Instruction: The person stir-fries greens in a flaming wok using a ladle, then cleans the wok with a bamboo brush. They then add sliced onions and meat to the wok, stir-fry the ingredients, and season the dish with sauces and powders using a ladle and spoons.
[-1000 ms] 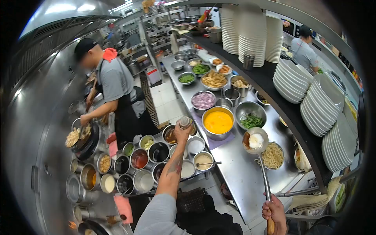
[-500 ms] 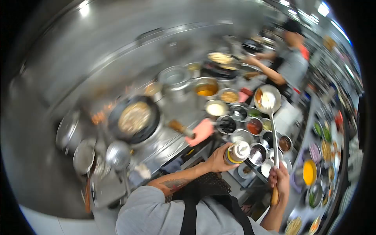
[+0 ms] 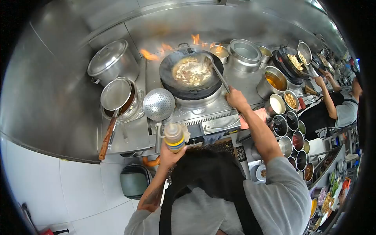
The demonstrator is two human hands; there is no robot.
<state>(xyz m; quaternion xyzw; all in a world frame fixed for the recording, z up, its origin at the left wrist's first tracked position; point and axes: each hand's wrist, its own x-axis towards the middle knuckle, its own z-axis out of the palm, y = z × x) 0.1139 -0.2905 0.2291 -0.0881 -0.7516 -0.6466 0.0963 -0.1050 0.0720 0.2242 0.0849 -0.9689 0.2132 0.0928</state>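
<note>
My left hand [image 3: 171, 156] is wrapped round a squeeze bottle [image 3: 174, 138] with a clear upper part and yellow and blue bands. The bottle is upright in front of the stove. My right hand [image 3: 237, 98] grips the long handle of a ladle [image 3: 221, 76]. Its bowl end reaches into a black wok [image 3: 167, 66], and steam or blur hides the bowl. Pale pieces of food [image 3: 192, 72] lie in liquid in the wok. Flames rise behind the wok's rim. A perforated skimmer [image 3: 158, 104] rests just left of the wok, close to the bottle.
A lidded pot [image 3: 113, 62] and a wooden-handled strainer [image 3: 116, 94] stand at the left. To the right are a pot of orange liquid [image 3: 274, 80] and several sauce containers [image 3: 297, 141]. A co-worker [image 3: 333, 102] handles another wok [image 3: 290, 64]. A green bin [image 3: 134, 180] stands on the floor.
The view has swung left towards the stove. My right hand has brought the ladle from beside the sauce containers into the wok. The squeeze bottle has moved left, still in my left hand.
</note>
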